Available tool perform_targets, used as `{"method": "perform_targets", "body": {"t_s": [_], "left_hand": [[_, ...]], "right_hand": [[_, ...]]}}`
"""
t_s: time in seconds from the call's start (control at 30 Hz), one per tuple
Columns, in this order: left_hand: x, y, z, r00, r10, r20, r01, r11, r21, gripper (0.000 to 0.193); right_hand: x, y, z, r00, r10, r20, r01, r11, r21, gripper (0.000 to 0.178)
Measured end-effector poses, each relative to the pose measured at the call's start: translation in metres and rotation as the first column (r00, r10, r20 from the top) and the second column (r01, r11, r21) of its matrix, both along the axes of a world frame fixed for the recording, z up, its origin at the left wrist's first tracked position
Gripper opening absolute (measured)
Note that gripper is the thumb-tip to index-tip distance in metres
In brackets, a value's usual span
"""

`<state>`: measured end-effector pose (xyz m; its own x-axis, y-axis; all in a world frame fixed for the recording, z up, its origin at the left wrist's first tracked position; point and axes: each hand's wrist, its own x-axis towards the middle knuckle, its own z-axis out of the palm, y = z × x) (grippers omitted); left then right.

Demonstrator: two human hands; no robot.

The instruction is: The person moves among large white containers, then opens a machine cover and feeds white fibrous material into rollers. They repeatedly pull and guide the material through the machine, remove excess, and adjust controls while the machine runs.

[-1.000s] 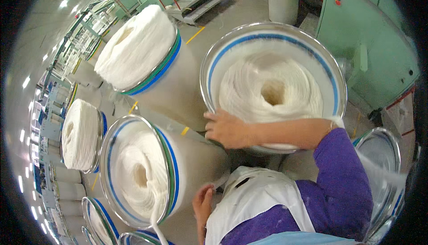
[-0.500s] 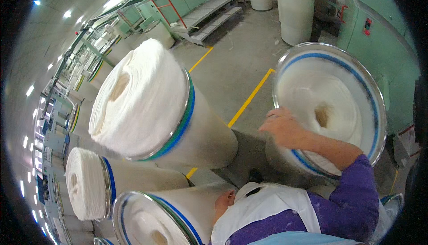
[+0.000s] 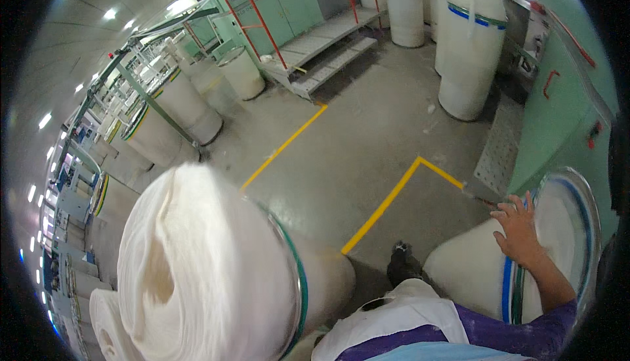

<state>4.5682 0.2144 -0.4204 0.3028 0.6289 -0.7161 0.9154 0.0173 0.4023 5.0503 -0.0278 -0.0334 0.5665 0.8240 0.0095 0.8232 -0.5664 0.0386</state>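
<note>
My right hand (image 3: 522, 233) lies with spread fingers on the upper side of a tall white can (image 3: 462, 269), beside its metal rim. This can has blue and dark green bands, and white fibre shows at its mouth. To my left stands another can (image 3: 321, 276) with a green band. A thick coiled roll of white fluffy sliver (image 3: 216, 262), with a hole in its middle, rises high above that can's rim. My left hand is out of view.
A smaller-looking sliver coil (image 3: 105, 321) shows at the lower left. Ahead, yellow lines (image 3: 380, 213) mark the grey floor. Metal steps (image 3: 341, 65) with red rails stand at the back. More white cans (image 3: 469, 59) and a green machine cabinet (image 3: 558, 111) are at the right.
The view has shifted, showing more floor ahead. My right arm no longer crosses the right can's mouth; the hand now rests on its outer side. My left hand has left the view.
</note>
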Motion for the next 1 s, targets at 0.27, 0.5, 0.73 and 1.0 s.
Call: {"method": "perform_targets", "body": {"t_s": [0.27, 0.5, 0.73, 1.0], "left_hand": [[0.211, 0.17, 0.021, 1.0, 0.016, 0.023, -0.017, 0.999, 0.036, 0.04], [0.358, 0.295, 0.006, 1.0, 0.018, -0.014, -0.018, 1.0, -0.004, 0.038], [0.508, 0.528, -0.014, 0.929, -0.221, -0.299, 0.192, 0.974, -0.121, 0.036], [0.787, 0.876, -0.014, 0.958, -0.288, -0.013, 0.284, 0.934, 0.219, 0.034]], "right_hand": [[0.246, 0.234, -0.015, 0.954, 0.232, -0.189, -0.299, 0.757, -0.581, 0.04], [0.382, 0.492, -0.059, 0.69, 0.634, -0.349, -0.688, 0.724, -0.045, 0.041], [0.617, 0.636, -0.161, 0.857, 0.295, -0.423, -0.372, 0.922, -0.11, 0.04], [0.768, 0.536, -0.394, 0.429, -0.728, -0.535, 0.52, 0.683, -0.513, 0.043]]}}
